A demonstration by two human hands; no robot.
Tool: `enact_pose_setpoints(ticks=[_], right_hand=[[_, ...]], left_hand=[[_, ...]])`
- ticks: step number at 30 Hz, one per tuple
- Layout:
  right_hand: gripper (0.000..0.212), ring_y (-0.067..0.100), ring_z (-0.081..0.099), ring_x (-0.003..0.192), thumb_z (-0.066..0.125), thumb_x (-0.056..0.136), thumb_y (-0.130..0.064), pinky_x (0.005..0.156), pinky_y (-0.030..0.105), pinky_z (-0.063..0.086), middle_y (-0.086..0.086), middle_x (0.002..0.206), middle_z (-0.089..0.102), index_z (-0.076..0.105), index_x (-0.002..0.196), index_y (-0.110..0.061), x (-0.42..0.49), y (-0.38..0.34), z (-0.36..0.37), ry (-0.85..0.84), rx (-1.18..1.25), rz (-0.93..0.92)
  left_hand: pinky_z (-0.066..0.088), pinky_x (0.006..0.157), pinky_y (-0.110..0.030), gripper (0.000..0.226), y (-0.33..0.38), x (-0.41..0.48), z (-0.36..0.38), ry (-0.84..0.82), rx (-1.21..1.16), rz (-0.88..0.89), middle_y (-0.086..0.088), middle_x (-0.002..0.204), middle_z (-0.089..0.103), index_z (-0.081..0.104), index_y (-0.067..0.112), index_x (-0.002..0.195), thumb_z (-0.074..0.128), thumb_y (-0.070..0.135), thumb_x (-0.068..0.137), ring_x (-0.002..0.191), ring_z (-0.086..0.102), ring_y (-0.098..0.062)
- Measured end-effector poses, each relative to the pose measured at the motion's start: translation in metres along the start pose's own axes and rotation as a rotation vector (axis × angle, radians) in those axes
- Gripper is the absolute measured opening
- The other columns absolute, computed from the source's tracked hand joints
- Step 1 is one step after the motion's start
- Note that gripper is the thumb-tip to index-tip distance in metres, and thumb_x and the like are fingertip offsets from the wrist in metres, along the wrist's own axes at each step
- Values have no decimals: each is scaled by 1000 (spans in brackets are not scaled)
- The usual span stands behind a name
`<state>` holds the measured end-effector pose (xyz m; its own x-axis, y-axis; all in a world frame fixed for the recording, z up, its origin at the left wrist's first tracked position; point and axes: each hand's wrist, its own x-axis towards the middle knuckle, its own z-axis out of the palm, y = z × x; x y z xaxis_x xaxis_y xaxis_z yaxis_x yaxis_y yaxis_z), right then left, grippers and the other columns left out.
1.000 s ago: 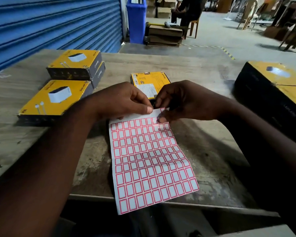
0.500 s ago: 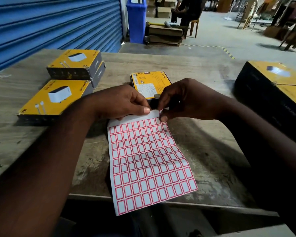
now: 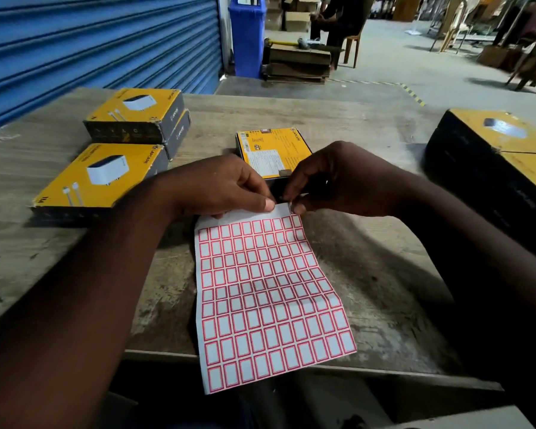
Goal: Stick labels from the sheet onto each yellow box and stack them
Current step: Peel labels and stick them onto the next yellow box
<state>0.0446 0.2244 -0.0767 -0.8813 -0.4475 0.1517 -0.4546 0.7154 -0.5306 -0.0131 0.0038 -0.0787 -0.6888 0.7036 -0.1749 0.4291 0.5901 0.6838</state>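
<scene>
Just beyond both hands, a yellow box with its printed label side up (image 3: 273, 153) lies flat on the tabletop (image 3: 369, 128), its near edge hidden behind the knuckles. Out past the left hand (image 3: 220, 187) sit three more yellow charger boxes: a stack of two (image 3: 136, 116) farther off and a single one (image 3: 99, 178) nearer, all lying flat. Well beyond the right hand (image 3: 347, 181), to its outer side, stands a taller block of stacked yellow-topped boxes (image 3: 502, 156). The label sheet (image 3: 266, 298) hangs toward the person from the hands, its long axis running from the fingertips back over the tabletop's near edge, the far end lifted. The left hand pinches the sheet's blank top margin between thumb and forefinger; the right hand pinches at the sheet's top corner, thumb and forefinger pressed together on something too small to make out
</scene>
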Motion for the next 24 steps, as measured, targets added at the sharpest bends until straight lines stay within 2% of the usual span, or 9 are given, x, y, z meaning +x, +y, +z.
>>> enact_pose_setpoints(ticks=[3,6,10,15,16,19,22,24], right_hand=[[14,-15,61,77,82,77,-17,69,2,40,-21,83,68,77,87,-25,-1,-2,-1,16,-73,-24],[11,-11,62,77,81,78,-17,68,4,41,-19,83,69,77,85,-25,-1,-2,-3,28,-89,-37],[10,-7,63,75,80,80,-17,67,8,44,-18,83,70,76,87,-22,-2,0,-5,47,-86,-27],[10,8,66,70,80,81,-20,66,30,53,-6,79,72,72,87,-16,-1,3,-7,116,59,48],[10,9,66,69,79,82,-18,65,31,53,-5,78,72,71,86,-15,0,4,-7,136,79,52],[18,7,68,72,74,83,-3,65,27,54,-7,79,71,69,86,-20,1,5,-7,187,45,63],[26,-2,63,72,68,81,4,65,13,50,-14,80,69,71,86,-21,2,5,-5,260,-86,78],[25,-6,59,70,66,82,2,64,8,43,-18,82,66,73,87,-22,4,3,-2,313,-185,73]], left_hand=[[42,45,-17,12,1,0,1,-18,-2,-4,6,78,76,76,23,90,67,29,93,60,64,-2],[42,46,-18,12,1,0,2,-18,-7,-3,6,77,75,76,23,86,67,29,93,61,64,-3],[48,57,-29,12,1,1,2,-29,-22,1,3,81,76,76,23,84,68,28,92,68,68,-9],[42,45,-17,10,3,1,3,-15,3,3,6,76,75,76,24,86,69,29,91,58,62,-1],[42,45,-17,10,3,1,4,-9,5,6,6,77,75,77,24,87,69,29,91,59,63,-2],[45,48,-18,9,4,2,8,26,-15,34,2,79,76,77,23,90,69,29,91,63,64,-15],[52,53,-20,9,9,2,12,77,-43,70,1,71,75,75,19,95,70,24,91,55,67,-12],[55,56,-21,10,11,0,11,129,-69,80,1,73,75,74,16,99,70,20,91,59,71,-13]])
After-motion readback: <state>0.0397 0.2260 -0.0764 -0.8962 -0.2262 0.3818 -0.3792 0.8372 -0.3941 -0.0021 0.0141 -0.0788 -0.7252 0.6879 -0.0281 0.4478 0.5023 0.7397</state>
